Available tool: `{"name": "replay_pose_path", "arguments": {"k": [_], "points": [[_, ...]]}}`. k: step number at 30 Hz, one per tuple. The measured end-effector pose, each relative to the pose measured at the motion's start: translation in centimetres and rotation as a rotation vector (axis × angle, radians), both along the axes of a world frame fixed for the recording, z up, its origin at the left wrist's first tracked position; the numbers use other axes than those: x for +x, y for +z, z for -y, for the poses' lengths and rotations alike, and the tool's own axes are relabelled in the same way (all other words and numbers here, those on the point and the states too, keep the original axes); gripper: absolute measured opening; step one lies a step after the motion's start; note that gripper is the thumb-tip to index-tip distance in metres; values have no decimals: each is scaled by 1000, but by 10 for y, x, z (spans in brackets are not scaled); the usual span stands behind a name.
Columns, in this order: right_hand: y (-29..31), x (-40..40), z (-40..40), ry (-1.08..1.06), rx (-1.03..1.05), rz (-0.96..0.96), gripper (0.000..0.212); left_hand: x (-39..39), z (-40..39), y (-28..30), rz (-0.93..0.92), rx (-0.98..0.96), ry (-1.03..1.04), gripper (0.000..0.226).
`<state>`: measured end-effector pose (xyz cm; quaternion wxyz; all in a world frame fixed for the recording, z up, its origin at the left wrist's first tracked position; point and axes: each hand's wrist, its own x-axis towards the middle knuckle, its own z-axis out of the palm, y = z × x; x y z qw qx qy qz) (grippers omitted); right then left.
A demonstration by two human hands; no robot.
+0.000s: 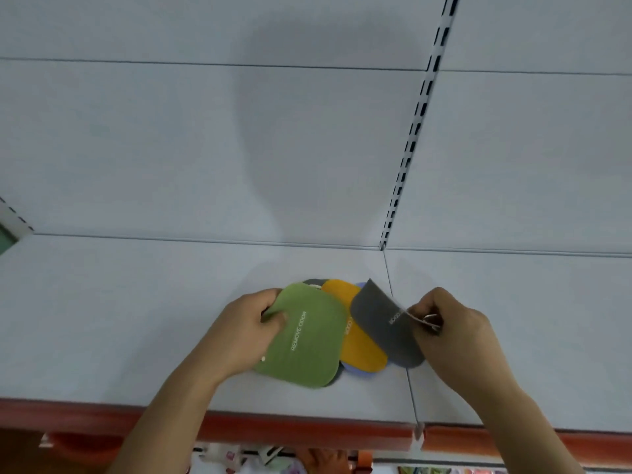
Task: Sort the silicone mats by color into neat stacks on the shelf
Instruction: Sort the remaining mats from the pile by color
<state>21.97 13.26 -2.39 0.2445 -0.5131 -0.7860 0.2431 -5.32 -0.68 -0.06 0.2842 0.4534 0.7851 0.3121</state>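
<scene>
A fanned pile of rounded square mats lies on the pale grey shelf (136,302). On top at the left is a green mat (304,336) printed "REMOVE ODOR"; my left hand (242,333) grips its left edge, thumb on top. An orange mat (359,336) lies beneath it, and a blue-violet mat (355,371) peeks out underneath. A dark grey mat (379,323) at the right is bent upward; my right hand (448,326) pinches its right edge. Another grey edge (313,281) shows behind the green mat.
The shelf has a red front strip (307,429) and a seam (400,323) running front to back under the pile. A slotted upright (417,124) stands against the grey back panel. Coloured goods show on the level below.
</scene>
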Motion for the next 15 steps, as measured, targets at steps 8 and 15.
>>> {"name": "replay_pose_path", "arguments": {"k": [8,15], "points": [[12,23,3,31,30,-189,18,19,-2,14,45,274,206,18],[35,54,36,-139,4,-446,27,52,-26,22,123,304,93,27]]}}
